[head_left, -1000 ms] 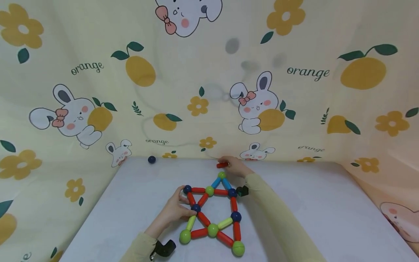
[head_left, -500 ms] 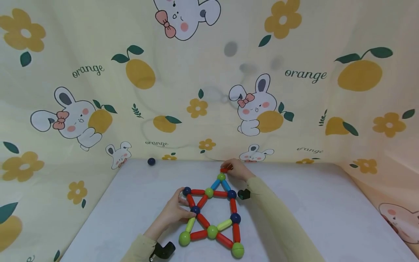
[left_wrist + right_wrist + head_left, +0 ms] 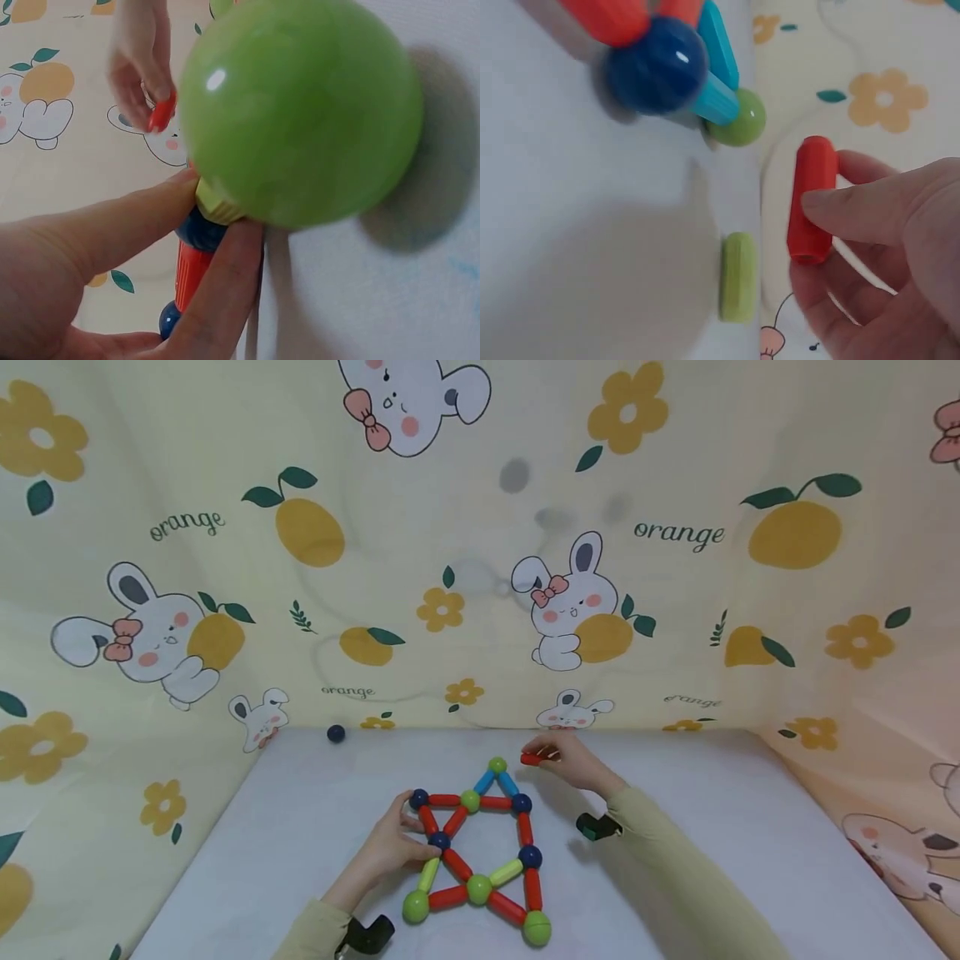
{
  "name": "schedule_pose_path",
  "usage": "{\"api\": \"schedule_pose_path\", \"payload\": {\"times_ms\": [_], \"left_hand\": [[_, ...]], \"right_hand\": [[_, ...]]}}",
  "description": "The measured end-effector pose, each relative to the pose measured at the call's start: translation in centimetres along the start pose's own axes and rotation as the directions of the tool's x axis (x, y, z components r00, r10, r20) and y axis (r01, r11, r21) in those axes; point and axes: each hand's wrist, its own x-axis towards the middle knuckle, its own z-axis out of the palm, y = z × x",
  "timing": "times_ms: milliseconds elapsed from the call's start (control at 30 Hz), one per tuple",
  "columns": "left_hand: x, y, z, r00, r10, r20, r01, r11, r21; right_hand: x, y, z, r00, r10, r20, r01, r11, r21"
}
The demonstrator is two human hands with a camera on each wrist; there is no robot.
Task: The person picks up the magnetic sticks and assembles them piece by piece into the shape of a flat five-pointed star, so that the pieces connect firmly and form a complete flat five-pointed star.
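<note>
A flat figure of ball-and-rod building toy pieces, with red, blue and light green rods joining green and dark blue balls, lies on the table. My left hand [image 3: 386,843] pinches a dark blue ball [image 3: 439,841] on its left side, fingers reaching toward the corner ball [image 3: 418,799]. Between thumb and fingers, my right hand [image 3: 573,764] holds a loose red rod [image 3: 812,202], right of the top green ball [image 3: 497,765] and apart from it. A large green ball [image 3: 304,112] covers much of the left wrist view.
A light green rod [image 3: 739,277] lies on the table near the right hand; the head view does not show it. At the back left sits a single dark blue ball [image 3: 336,733]. A patterned cloth [image 3: 450,527] rises behind the white table [image 3: 675,827].
Holding the red rod throughout, my right hand has come from beyond the top green ball, close to it, then away to its right. My left hand keeps its hold; the head view shifts slightly.
</note>
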Motion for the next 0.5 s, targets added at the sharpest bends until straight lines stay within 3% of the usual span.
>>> {"api": "schedule_pose_path", "payload": {"times_ms": [100,233,500], "left_hand": [[-0.2,0.0,-0.1,1.000,0.002,-0.004,-0.002,1.000,0.004],[-0.2,0.0,-0.2,1.000,0.007,-0.012,-0.006,1.000,0.017],[-0.2,0.1,0.0,1.000,0.021,-0.006,-0.021,1.000,0.019]], "right_hand": [[-1.9,-0.4,0.3,1.000,-0.005,0.031,0.004,1.000,0.019],[-3.9,-0.8,0.7,0.995,0.049,0.087,-0.053,0.998,0.037],[-6.3,-1.2,1.2,0.987,0.101,0.129,-0.109,0.992,0.061]]}}
